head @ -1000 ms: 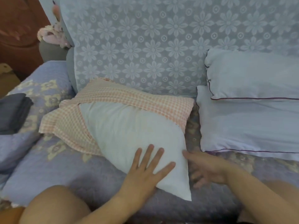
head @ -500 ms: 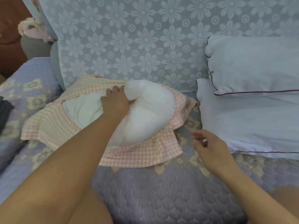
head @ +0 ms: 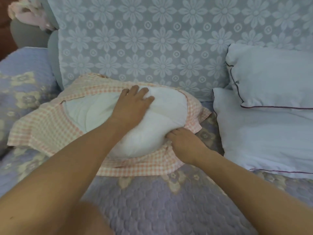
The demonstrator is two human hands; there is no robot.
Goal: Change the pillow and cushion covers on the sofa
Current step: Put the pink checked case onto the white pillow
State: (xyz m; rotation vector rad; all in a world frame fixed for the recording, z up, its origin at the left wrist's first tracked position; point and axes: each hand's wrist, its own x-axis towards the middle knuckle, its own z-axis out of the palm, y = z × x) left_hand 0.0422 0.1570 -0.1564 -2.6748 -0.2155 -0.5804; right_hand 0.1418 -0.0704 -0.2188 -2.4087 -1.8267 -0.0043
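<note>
On the sofa (head: pixel 152 209), the left hand (head: pixel 133 106) presses the bulging white pillow (head: pixel 162 116); the right hand (head: pixel 184 141) pinches its checked cover (head: pixel 42 126).

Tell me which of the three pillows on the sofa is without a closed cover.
The bare white pillow insert in the open pink checked cover, under both hands. The two pale blue purple-piped pillows stacked right are fully covered.

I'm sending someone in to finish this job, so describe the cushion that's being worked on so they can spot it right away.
On the sofa, against the floral backrest, the white cushion lies half inside a pink checked cover, left of two stacked pale pillows. The left hand presses on it and the right hand is at its near edge. It alone is bare white and partly covered.
</note>
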